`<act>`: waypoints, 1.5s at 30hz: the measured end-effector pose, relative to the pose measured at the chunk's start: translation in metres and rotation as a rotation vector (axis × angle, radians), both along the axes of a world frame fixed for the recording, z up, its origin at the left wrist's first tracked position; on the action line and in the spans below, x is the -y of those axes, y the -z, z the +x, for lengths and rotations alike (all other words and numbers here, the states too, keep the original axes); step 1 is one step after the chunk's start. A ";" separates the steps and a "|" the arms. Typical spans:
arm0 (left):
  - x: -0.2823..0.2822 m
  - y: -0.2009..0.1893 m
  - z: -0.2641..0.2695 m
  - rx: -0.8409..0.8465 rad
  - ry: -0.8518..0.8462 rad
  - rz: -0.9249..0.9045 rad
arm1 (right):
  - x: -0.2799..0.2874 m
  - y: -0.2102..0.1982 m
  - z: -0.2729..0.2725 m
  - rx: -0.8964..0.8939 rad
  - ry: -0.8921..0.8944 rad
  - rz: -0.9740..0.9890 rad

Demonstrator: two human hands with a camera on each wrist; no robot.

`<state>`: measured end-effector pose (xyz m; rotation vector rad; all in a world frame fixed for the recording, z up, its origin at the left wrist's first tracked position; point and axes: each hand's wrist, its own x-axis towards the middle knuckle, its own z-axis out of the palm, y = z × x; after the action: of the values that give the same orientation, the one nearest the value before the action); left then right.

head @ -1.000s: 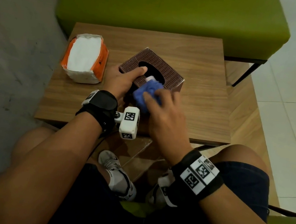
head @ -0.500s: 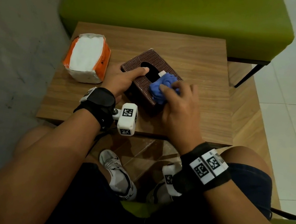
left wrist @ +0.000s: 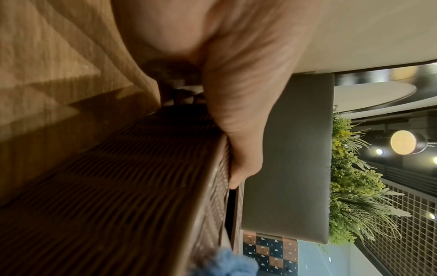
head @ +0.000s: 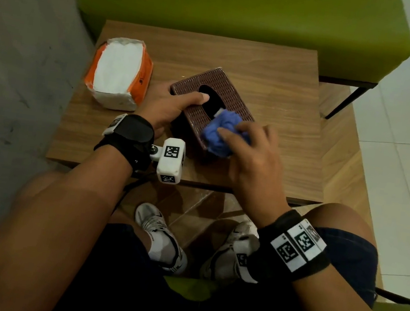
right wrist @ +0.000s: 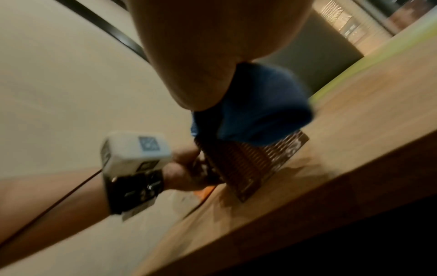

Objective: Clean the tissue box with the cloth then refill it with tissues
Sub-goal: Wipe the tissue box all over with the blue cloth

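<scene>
A brown woven tissue box with an oval opening on top lies at an angle in the middle of the wooden table. My left hand grips its left end, thumb laid across the top at the opening's edge. The thumb lies on the box in the left wrist view. My right hand holds a bunched blue cloth pressed on the box's near right end. The right wrist view shows the cloth on top of the box.
An opened orange-and-white tissue pack lies at the table's left side, close to my left hand. A green bench stands behind the table. A grey wall runs along the left. My knees and shoes are under the near edge.
My right hand swept the cloth from the box's near side up onto the top towards the right end, then back a little towards me. The left hand kept its hold.
</scene>
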<state>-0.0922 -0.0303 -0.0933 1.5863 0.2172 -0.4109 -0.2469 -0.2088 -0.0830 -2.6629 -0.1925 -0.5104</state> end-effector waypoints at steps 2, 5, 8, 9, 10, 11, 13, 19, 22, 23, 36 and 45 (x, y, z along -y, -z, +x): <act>0.001 0.000 -0.001 0.013 0.002 0.004 | -0.012 -0.005 0.001 0.005 0.094 0.050; 0.002 0.000 -0.003 0.033 0.018 -0.007 | -0.042 -0.002 -0.013 -0.008 -0.094 -0.031; -0.003 0.002 0.002 0.013 0.040 0.022 | -0.015 0.003 -0.009 -0.022 -0.069 -0.045; -0.004 0.002 0.003 0.009 0.042 0.036 | -0.003 0.002 -0.004 -0.018 0.002 -0.023; -0.005 0.002 0.004 0.007 0.051 0.044 | 0.006 -0.001 0.001 -0.009 0.064 0.007; -0.006 0.002 0.005 0.002 0.067 0.044 | 0.013 -0.004 0.006 0.013 0.105 0.039; -0.006 0.000 0.004 -0.013 0.117 0.004 | 0.021 -0.013 0.016 0.063 0.127 0.085; -0.011 -0.006 0.002 0.119 -0.043 0.289 | 0.040 -0.011 0.043 -0.123 0.006 0.071; -0.011 -0.010 -0.009 0.103 -0.111 0.347 | 0.038 -0.005 0.042 -0.176 -0.002 0.095; -0.008 -0.010 -0.013 0.079 -0.064 0.298 | 0.035 -0.005 0.039 -0.178 0.005 0.109; 0.015 -0.006 -0.022 0.140 0.060 0.262 | 0.018 -0.004 0.005 -0.064 0.134 -0.004; 0.013 -0.006 -0.017 0.148 0.093 0.255 | 0.004 0.003 -0.010 -0.039 0.113 0.073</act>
<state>-0.1095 -0.0430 -0.0876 1.8742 0.0846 -0.3455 -0.2566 -0.2132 -0.0860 -2.6205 -0.0112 -0.4903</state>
